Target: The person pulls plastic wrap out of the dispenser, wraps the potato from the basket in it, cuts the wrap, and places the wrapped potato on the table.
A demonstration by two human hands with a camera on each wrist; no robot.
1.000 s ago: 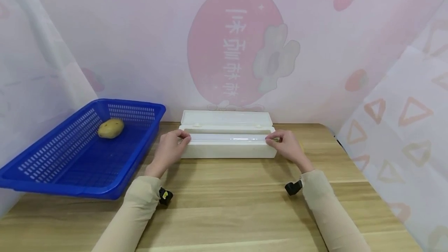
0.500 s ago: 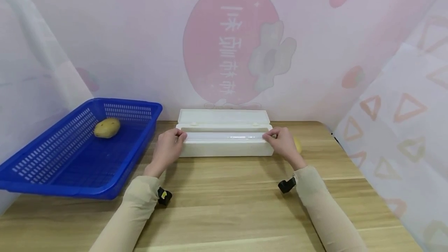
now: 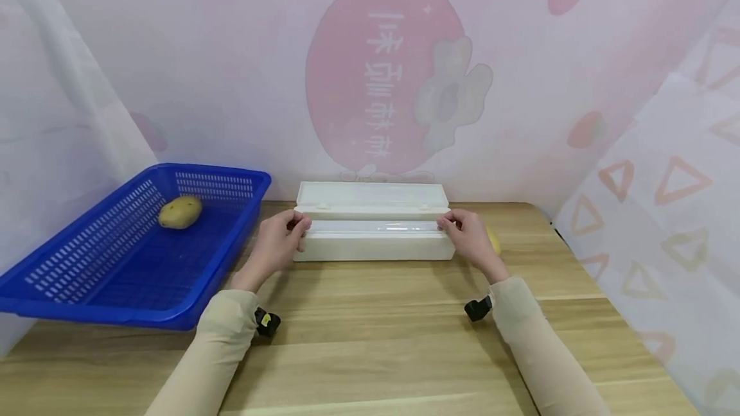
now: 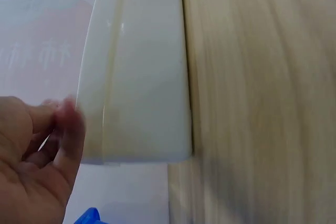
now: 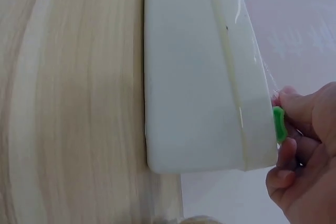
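A long white plastic wrap dispenser [image 3: 373, 249] lies across the far part of the table, its lid [image 3: 372, 194] raised at the back. Clear plastic wrap [image 3: 399, 226] shows as a shiny strip along its top. At the left end, my left hand [image 3: 276, 242] brings thumb and fingertips together at the wrap's edge; these fingertips are blurred in the left wrist view. My right hand [image 3: 471, 239] pinches the wrap at the opposite end. A green piece [image 5: 280, 124] sits beside the right fingers, and a wisp of film runs up from the thumb.
To the left stands a blue plastic basket [image 3: 173, 316] holding one yellowish potato [image 3: 180, 212]. Another yellow rounded thing [image 3: 494, 241] is partly hidden behind my right hand. A printed pink curtain [image 3: 260, 82] rises directly behind the wooden table [image 3: 370, 339].
My left wrist has shifted slightly left, while its fingertips stay at the dispenser's left end. The right hand keeps its place; the whole view sways a little.
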